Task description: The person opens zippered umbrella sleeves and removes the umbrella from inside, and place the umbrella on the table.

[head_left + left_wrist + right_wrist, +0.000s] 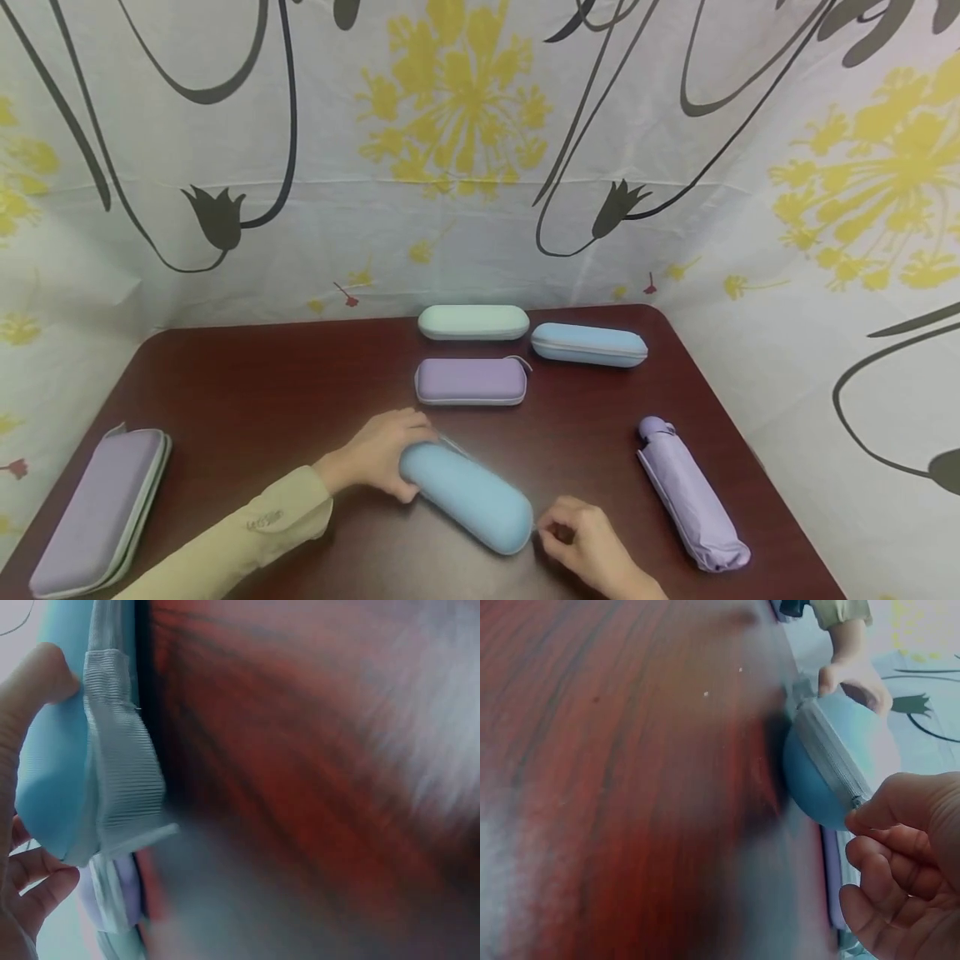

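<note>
Blue case [468, 496], lower middle of the head frame, set aslant on the dark red table [262, 383]: one end up-left, the other down-right.

Left hand [386, 454] at the up-left end, fingers and thumb grasping it from either side. Left wrist view: thumb pressed on the blue shell, upper left; other fingertips about the rounded end, lower left. A ribbed grey tab [127, 765] hangs at that end, to the right of the thumb.

Right hand [588, 542] just beyond the down-right end, fingers curled. Right wrist view, right side: thumb and forefinger pinch the small zipper pull [857, 802] at the edge of the shell; remaining fingers bent below it. Pale zipper band [829, 750] runs up-left from the pinch across the case end.

Round about, head frame: purple case [471, 382] just above the blue one, mint case [474, 322] behind it, second blue case [588, 344] upper right of centre. Lilac folded umbrella [692, 500] lower right, apart from the right hand. Larger purple case [101, 512] lower left.
</note>
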Action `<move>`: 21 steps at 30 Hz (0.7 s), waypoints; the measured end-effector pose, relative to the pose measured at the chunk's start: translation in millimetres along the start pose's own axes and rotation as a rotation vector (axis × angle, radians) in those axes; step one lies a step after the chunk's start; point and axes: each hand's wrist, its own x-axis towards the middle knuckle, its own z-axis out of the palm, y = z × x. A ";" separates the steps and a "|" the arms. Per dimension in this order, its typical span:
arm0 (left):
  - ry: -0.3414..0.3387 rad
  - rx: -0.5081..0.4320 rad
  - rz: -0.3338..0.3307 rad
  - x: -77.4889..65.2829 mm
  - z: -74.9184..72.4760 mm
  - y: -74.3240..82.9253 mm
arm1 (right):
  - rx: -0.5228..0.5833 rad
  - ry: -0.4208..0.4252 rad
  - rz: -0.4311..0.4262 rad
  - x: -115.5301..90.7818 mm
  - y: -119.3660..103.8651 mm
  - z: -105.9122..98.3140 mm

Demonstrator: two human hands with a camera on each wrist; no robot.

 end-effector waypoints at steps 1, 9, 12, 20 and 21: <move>0.018 -0.008 -0.010 -1.7 1.7 0.0 | 0.000 0.001 0.009 -0.5 0.3 -0.3; 0.126 -0.043 -0.044 -9.0 7.4 3.0 | -0.009 0.048 0.081 -2.8 0.1 2.3; 0.146 -0.049 -0.064 -10.6 8.8 4.6 | -0.016 0.071 0.114 -4.3 -0.2 5.0; 0.214 -0.074 -0.140 -15.2 16.7 11.1 | -0.045 0.137 0.138 -6.5 -2.3 8.8; 0.224 -0.078 -0.150 -15.6 17.9 12.1 | -0.045 0.147 0.142 -6.7 -2.6 9.2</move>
